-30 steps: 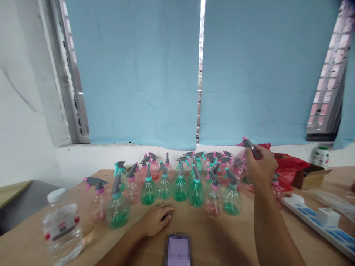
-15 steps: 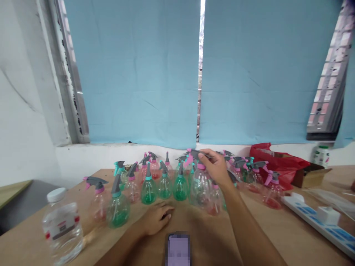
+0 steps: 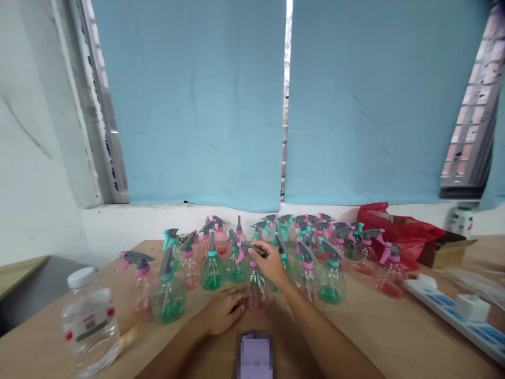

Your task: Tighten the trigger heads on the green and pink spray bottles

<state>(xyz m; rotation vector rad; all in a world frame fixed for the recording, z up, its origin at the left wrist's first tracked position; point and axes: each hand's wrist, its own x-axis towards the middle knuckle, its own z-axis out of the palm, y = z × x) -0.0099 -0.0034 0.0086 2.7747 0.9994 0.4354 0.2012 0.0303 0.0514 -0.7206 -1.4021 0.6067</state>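
Note:
My right hand [image 3: 271,261] grips the grey and pink trigger head of a clear pink spray bottle [image 3: 255,287] and holds it low over the wooden table [image 3: 379,326], in front of a cluster of several green and pink spray bottles [image 3: 276,247]. My left hand [image 3: 223,310] rests on the table with its fingers curled loosely, right beside the base of the held bottle. Whether its fingertips touch the bottle I cannot tell.
A clear water bottle [image 3: 90,321] with a white cap stands at the near left. A phone [image 3: 255,355] lies at the front edge. A white power strip [image 3: 457,316] runs along the right. A red plastic bag [image 3: 398,229] and a cardboard box [image 3: 444,250] sit far right.
My right hand has carried the pink spray bottle from the far right of the cluster leftwards and down, to just in front of my left hand. The left hand has stayed put.

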